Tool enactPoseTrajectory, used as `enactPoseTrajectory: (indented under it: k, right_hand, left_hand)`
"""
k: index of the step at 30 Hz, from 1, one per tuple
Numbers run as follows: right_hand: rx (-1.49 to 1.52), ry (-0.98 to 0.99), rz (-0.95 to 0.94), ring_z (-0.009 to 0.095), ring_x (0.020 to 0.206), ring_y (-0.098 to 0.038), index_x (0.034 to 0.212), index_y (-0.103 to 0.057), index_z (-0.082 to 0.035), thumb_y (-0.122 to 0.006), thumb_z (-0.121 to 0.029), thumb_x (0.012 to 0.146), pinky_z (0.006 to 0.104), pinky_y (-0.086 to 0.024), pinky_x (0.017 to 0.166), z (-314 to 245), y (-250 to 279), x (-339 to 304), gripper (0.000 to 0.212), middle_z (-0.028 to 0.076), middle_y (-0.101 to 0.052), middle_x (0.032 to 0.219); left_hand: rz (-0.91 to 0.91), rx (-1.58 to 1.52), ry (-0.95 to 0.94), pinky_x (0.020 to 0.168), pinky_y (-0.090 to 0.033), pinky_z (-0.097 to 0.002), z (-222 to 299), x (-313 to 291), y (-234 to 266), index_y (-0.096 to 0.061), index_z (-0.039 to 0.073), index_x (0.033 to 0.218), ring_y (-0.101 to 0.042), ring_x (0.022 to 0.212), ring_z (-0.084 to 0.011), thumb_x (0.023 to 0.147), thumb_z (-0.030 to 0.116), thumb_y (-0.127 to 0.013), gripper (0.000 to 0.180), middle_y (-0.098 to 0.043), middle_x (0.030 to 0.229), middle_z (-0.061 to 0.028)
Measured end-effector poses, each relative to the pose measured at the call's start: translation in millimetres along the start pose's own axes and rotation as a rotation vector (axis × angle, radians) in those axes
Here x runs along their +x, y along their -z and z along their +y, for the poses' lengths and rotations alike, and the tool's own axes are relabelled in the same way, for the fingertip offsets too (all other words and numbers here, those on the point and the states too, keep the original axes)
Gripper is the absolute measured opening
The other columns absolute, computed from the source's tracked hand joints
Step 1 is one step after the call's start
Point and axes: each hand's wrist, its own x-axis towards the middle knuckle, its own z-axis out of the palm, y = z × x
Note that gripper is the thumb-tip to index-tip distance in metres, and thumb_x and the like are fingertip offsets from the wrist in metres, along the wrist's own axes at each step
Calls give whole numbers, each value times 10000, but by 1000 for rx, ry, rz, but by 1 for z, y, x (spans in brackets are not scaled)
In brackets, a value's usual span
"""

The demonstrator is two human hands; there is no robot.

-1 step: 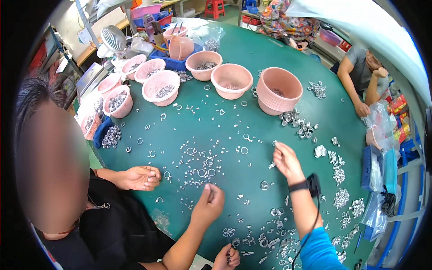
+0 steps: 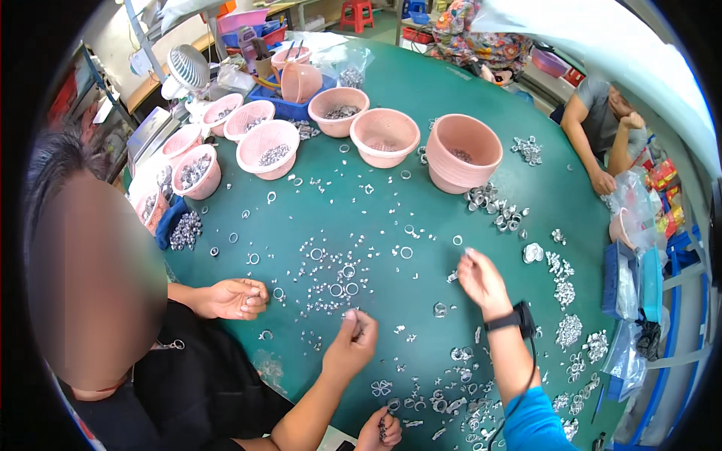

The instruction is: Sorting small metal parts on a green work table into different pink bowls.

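Observation:
My right hand (image 2: 482,284), in a blue sleeve with a black wrist strap, hovers over the green table, fingers curled and fingertips drawn together. Whether anything small is pinched there is too blurred to see. Just beyond its fingertips lies a silver-coloured ring (image 2: 457,240). At the lower edge my left hand (image 2: 379,431) is closed around a clump of small metal pieces (image 2: 382,428). Loose rings and cast metal parts (image 2: 451,404) are strewn beside it. Between the hands and the baskets, tiny metal bits surround several rings (image 2: 348,270).
A co-worker in black sits at left, one hand (image 2: 239,298) and the other (image 2: 350,342) over the green table (image 2: 421,210). Pink baskets (image 2: 465,154) holding metal parts stand along the far side. Sorted piles (image 2: 569,331) line the right. Another person sits at far right.
My right hand has drawn back slightly toward me from the ring, which was at its fingertips and now lies apart on the table. My left hand looks unchanged.

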Motion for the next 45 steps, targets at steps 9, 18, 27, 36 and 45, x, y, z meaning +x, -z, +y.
enactPoseTrajectory:
  k: [9,18,27,36,45]
  right_hand:
    - [393,-260,-20,171,716,-501,819,-500,17,-447,-78,779,262,-425,639,57,16,-199,116,112,-516,803]
    - [-1012,476,226,170,752,-528,859,-514,-5,-456,-90,810,268,-400,728,75,-31,-295,114,78,-534,820]
    - [-1162,718,321,229,953,-476,1034,-473,-36,-379,33,728,300,-323,853,58,-37,-321,328,128,-478,1060]
    - [-982,748,385,247,994,-468,1049,-463,-29,-394,32,728,307,-337,871,46,-29,-336,333,113,-478,1091]
    - [238,352,459,204,1073,-399,1153,-360,-14,-280,-227,883,308,-298,922,75,5,-318,353,124,-440,1129]
  left_hand:
    - [-136,244,83,420,-319,-237,-28,13,-17,-405,67,577,-380,453,-134,851,278,-352,349,-383,511,-45]
    - [-243,235,97,870,-352,-345,-90,37,-62,-489,-7,779,-501,876,-243,840,195,-334,262,-540,806,-136]
    - [-290,79,156,860,-378,-343,-122,21,-86,-522,23,872,-519,860,-248,841,277,-364,301,-546,838,-129]
    - [-109,300,155,608,-425,-273,-139,34,-91,-506,73,771,-504,686,-186,840,287,-363,266,-505,723,-81]
    - [-139,683,-219,313,-243,-213,-143,4,-123,-321,96,498,-315,368,-115,856,251,-317,390,-340,453,-24]
